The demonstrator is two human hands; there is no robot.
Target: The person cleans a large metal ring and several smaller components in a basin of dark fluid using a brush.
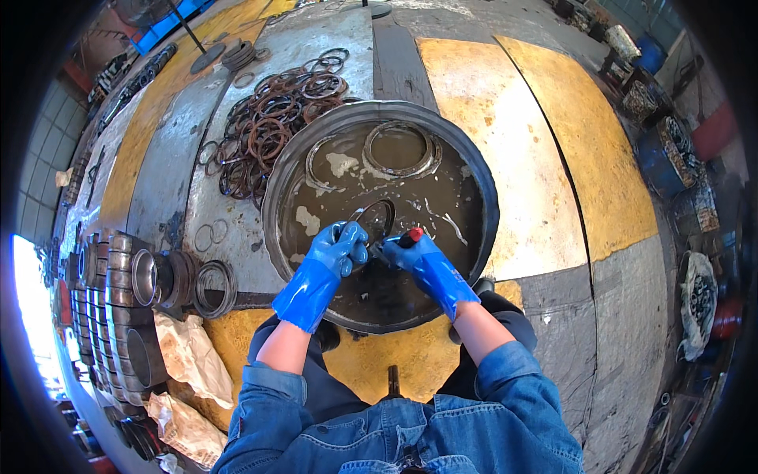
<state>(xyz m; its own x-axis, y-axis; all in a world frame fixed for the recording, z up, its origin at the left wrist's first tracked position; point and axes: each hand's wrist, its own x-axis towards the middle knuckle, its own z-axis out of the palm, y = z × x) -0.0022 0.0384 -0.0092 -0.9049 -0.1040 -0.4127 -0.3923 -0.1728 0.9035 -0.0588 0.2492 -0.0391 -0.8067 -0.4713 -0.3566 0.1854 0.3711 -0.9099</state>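
Note:
My left hand (338, 248), in a blue rubber glove, is closed around a dark metal ring (391, 212) held above a wide round tub (491, 209). My right hand (401, 254), gloved the same way, grips a tool with a red handle (411, 235) close against the ring. The tool's working end is hidden by the glove, so its kind is unclear. Murky brown liquid (379, 292) with pale foam fills the tub. Larger rings (433, 162) lie partly in the liquid along the far side, and a thinner ring (309, 167) is left of them.
A heap of dark and rusty rings (272, 118) lies beyond the tub's left side. Stacked rings (180, 278) and metal cylinders (118, 316) stand at the left, near crumpled brown paper (193, 359). Metal plates (545, 182) cover the floor. Containers (663, 158) of parts line the right.

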